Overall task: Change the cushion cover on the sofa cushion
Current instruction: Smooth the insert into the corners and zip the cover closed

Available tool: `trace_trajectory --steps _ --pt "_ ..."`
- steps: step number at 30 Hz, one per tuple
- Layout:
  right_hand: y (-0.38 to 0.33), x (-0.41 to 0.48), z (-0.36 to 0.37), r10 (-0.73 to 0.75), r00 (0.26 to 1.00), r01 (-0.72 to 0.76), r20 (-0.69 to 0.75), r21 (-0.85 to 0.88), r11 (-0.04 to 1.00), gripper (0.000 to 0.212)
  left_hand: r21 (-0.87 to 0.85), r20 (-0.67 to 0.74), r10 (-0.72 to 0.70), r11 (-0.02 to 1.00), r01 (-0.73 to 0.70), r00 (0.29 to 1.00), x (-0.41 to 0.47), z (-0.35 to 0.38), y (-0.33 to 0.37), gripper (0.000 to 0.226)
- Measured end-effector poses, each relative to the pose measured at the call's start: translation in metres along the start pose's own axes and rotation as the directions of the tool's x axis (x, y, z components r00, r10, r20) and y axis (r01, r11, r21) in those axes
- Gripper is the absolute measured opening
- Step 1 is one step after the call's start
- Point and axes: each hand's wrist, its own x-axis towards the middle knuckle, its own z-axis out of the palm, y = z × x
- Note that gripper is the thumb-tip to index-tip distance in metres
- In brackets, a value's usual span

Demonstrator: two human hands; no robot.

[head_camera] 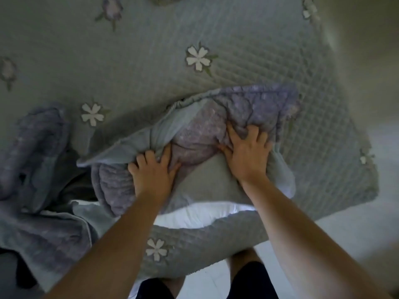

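Currently, the cushion [205, 212] lies on the quilt [129, 61], its white end exposed; the wrinkled lilac cover [259, 104], grey-green inside, is bunched over it. The left hand [152, 169] and right hand [246, 152] both clutch cover folds with curled fingers.

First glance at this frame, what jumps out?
Centre frame, the left hand and right hand grip a bunched purple cover, with a white cushion peeking out just below them. Everything lies on a green quilted spread dotted with white flowers. A second purple heap sits at the far left.
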Motion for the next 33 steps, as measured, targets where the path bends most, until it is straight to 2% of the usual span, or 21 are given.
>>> trace_trajectory --steps 3,6,8,10,11,13,14,15,16,17,18,19,21,22,24,25,26,27,30,31,33 --pt "-0.004 0.016 -0.009 -0.017 1.000 0.016 0.021 0.034 0.999 0.059 -0.005 -0.007 0.016 1.000 -0.016 1.000 0.021 -0.009 -0.006 0.066" --pt "0.005 0.016 -0.023 -0.023 0.998 0.015 0.057 0.137 0.990 0.071 -0.020 -0.004 0.006 1.000 -0.006 1.000 0.016 -0.020 -0.013 0.070" --pt "0.019 0.015 -0.034 -0.003 0.998 -0.012 0.067 0.221 0.975 0.086 -0.127 -0.072 -0.002 0.992 -0.007 0.997 0.009 -0.023 -0.022 0.075" --pt "0.039 -0.006 -0.045 0.059 0.998 -0.067 0.033 0.407 0.911 0.096 -0.321 -0.205 0.018 0.943 -0.085 0.979 -0.009 -0.029 -0.038 0.073" --pt "0.051 -0.022 -0.047 0.121 0.993 -0.110 0.008 0.494 0.862 0.097 -0.429 -0.305 -0.033 0.897 -0.107 0.952 -0.019 -0.029 -0.050 0.066" --pt "0.074 -0.057 -0.040 0.279 0.960 -0.235 0.011 0.569 0.788 0.101 -0.613 -0.382 -0.355 0.788 0.053 0.853 -0.042 -0.025 -0.079 0.059" --pt "0.083 -0.073 -0.031 0.335 0.939 -0.313 0.076 0.593 0.742 0.107 -0.666 -0.310 -0.505 0.720 0.195 0.806 -0.052 -0.021 -0.093 0.063" --pt "0.086 -0.087 -0.024 0.361 0.916 -0.386 0.176 0.634 0.670 0.114 -0.721 -0.156 -0.601 0.612 0.325 0.784 -0.059 -0.011 -0.107 0.071" --pt "0.086 -0.095 -0.018 0.367 0.889 -0.447 0.274 0.690 0.569 0.118 -0.775 0.054 -0.623 0.466 0.426 0.781 -0.065 -0.003 -0.114 0.077" --pt "0.083 -0.100 -0.014 0.359 0.873 -0.476 0.330 0.735 0.483 0.117 -0.815 0.258 -0.568 0.306 0.491 0.782 -0.069 0.005 -0.119 0.078" --pt "0.078 -0.100 -0.015 0.356 0.872 -0.473 0.335 0.761 0.444 0.110 -0.832 0.388 -0.458 0.199 0.518 0.800 -0.072 0.008 -0.120 0.072" --pt "0.072 -0.098 -0.017 0.366 0.880 -0.451 0.302 0.771 0.450 0.100 -0.848 0.441 -0.370 0.127 0.515 0.818 -0.074 0.009 -0.120 0.066" --pt "0.063 -0.089 -0.025 0.416 0.890 -0.394 0.185 0.771 0.500 0.089 -0.865 0.383 -0.326 0.201 0.460 0.864 -0.077 0.004 -0.116 0.065" --pt "0.061 -0.084 -0.032 0.447 0.890 -0.351 0.089 0.759 0.549 0.088 -0.856 0.330 -0.381 0.265 0.444 0.864 -0.076 -0.003 -0.113 0.065" --pt "0.060 -0.072 -0.052 0.490 0.859 -0.259 -0.148 0.700 0.665 0.086 -0.834 0.199 -0.551 0.338 0.435 0.810 -0.066 -0.019 -0.112 0.059" --pt "0.059 -0.065 -0.063 0.500 0.835 -0.237 -0.231 0.669 0.705 0.087 -0.836 0.178 -0.606 0.322 0.443 0.775 -0.058 -0.031 -0.113 0.054" --pt "0.057 -0.057 -0.073 0.515 0.817 -0.248 -0.257 0.651 0.717 0.089 -0.862 0.203 -0.640 0.242 0.445 0.741 -0.047 -0.041 -0.117 0.052" --pt "0.054 -0.050 -0.080 0.536 0.810 -0.286 -0.237 0.639 0.714 0.093 -0.879 0.295 -0.646 0.105 0.466 0.703 -0.036 -0.051 -0.122 0.055" --pt "0.040 -0.046 -0.087 0.575 0.812 -0.398 -0.101 0.625 0.671 0.106 -0.765 0.644 -0.497 -0.393 0.510 0.582 -0.012 -0.064 -0.132 0.082" --pt "0.030 -0.054 -0.086 0.550 0.823 -0.366 -0.141 0.608 0.704 0.108 -0.724 0.687 -0.441 -0.483 0.492 0.577 -0.008 -0.061 -0.135 0.080" --pt "0.010 -0.079 -0.082 0.365 0.876 -0.150 -0.315 0.541 0.827 0.105 -0.669 0.714 -0.357 -0.600 0.438 0.603 -0.006 -0.072 -0.131 0.054"
